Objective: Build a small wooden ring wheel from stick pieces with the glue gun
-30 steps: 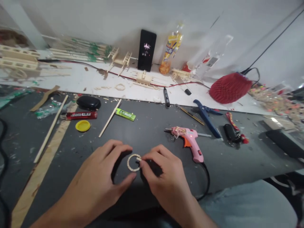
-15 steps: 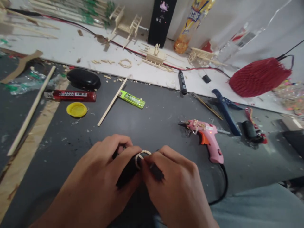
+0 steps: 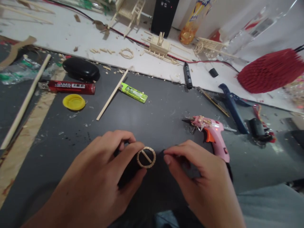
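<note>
A small ring of pale wooden pieces (image 3: 153, 161), with one stick across its inside, is held at its left side by my left hand (image 3: 102, 171). The thumb and forefinger are at its lower and upper left edge. To the right of the ring, apart from it, is my right hand (image 3: 201, 177). Its thumb and forefinger are slightly parted with nothing visible between them, and its other fingers are curled. A pink glue gun (image 3: 219, 139) lies just beyond my right hand, its nozzle pointing left.
Beyond my hands lie a thin stick (image 3: 111, 96), a green lighter (image 3: 134, 93), a yellow cap (image 3: 73, 102), a red tube (image 3: 73, 87) and blue pliers (image 3: 234, 109). Small wooden models (image 3: 159, 46), a marker (image 3: 187, 76) and another ring (image 3: 126, 53) are on the white strip behind.
My right hand has let go of the ring and moved right, its fingertips parting. The ring now shows whole in my left hand. The view has shifted slightly, with the table items higher.
</note>
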Motion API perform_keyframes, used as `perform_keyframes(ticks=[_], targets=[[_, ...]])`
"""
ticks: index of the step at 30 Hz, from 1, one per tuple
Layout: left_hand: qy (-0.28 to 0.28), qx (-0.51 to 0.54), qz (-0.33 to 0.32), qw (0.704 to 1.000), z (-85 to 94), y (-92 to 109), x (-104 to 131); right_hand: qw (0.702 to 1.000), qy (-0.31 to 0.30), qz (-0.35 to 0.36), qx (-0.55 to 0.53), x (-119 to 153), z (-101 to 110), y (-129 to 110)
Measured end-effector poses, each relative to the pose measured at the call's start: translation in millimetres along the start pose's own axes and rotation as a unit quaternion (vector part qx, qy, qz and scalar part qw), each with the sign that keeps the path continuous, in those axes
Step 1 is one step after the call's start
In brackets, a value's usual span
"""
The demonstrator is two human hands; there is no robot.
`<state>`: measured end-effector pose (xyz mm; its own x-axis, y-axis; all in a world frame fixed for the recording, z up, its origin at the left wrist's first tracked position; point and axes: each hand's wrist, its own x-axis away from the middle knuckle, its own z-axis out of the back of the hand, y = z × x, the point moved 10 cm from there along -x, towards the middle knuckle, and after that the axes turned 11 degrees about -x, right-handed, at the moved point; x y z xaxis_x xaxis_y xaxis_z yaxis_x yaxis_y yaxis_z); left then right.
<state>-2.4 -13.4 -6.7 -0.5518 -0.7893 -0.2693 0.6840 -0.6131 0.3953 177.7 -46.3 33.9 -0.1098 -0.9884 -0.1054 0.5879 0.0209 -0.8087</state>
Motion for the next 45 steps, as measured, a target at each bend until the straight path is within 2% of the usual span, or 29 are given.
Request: perform_keyframes(ticks=[4, 7, 14, 24, 31, 38, 45], targets=[[-0.012, -0.012, -0.003, 1.000, -4.3, 1, 1, 0.999, -0.031, -0.009, -0.042, 8, -22, 2], [-0.022, -0.012, 0.000, 1.000, -5.0, 1, 3, 0.999, -0.032, -0.010, -0.042, 11, -31, 5], [-0.035, -0.011, -0.003, 0.999, -4.5, 2, 2, 1.000, -0.015, 0.020, -0.003, 6, -36, -2], [-0.031, 0.001, 0.001, 1.000, -4.7, 2, 3, 0.996, -0.059, 0.048, 0.046, 0, -41, -9], [-0.038, 0.014, 0.007, 0.999, -4.8, 0, 2, 0.985, -0.130, 0.096, 0.054, -9, -45, -18], [-0.053, 0.023, 0.003, 0.998, -7.2, -2, -1, 0.957, -0.228, 0.164, 0.065, -13, -52, -23], [-0.078, 0.026, -0.007, 0.997, -10.5, -1, -5, 0.930, -0.274, 0.228, 0.090, -19, -54, -28]])
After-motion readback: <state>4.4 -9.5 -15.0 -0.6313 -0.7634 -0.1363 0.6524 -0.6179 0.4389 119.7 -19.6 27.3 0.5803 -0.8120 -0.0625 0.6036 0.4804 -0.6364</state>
